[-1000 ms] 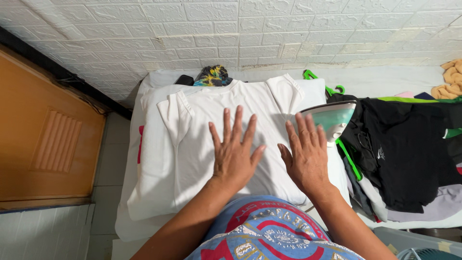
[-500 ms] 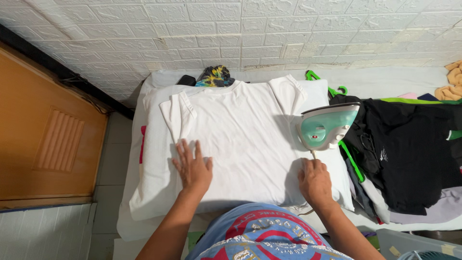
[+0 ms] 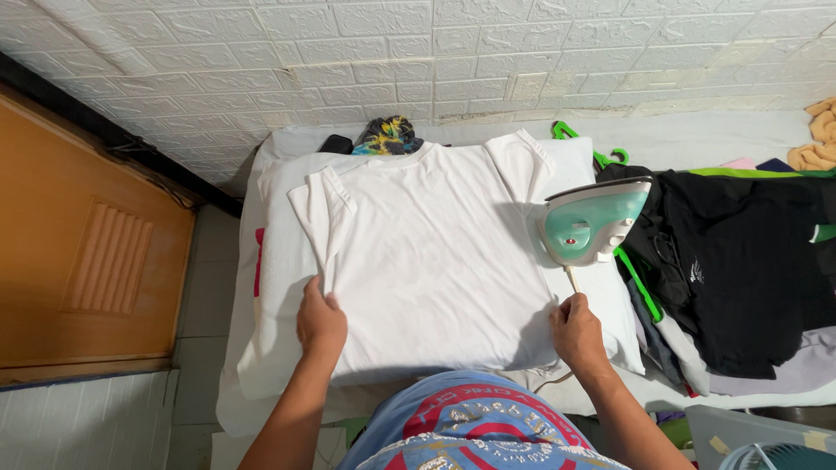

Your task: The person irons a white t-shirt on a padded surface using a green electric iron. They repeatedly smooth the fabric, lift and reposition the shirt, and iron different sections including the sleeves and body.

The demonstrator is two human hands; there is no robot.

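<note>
Both hands have slid down from the middle of the cloth to its near edge, where a second ago they lay flat and spread. Now the left hand (image 3: 320, 320) is closed on the lower left side of the white T-shirt (image 3: 427, 252), fingers curled over the folded edge just below the turned-in sleeve. On the other side, the right hand (image 3: 576, 331) is closed on the lower right corner of the same shirt, knuckles up, thumb tucked against the fabric. That shirt lies face down and smooth on a white padded ironing surface (image 3: 270, 287), collar toward the brick-pattern wall (image 3: 418, 52), both sleeves folded inward. Just beside the right hand, a green and white iron (image 3: 592, 228) stands on its heel at the pad's right edge, its cord running down past the hand. Well to the right lies a heap of black clothes (image 3: 740, 261) with green hangers (image 3: 601, 157) poking out. A dark patterned bundle (image 3: 387, 135) sits beyond the collar, and an orange door (image 3: 78, 261) is on the left.
</note>
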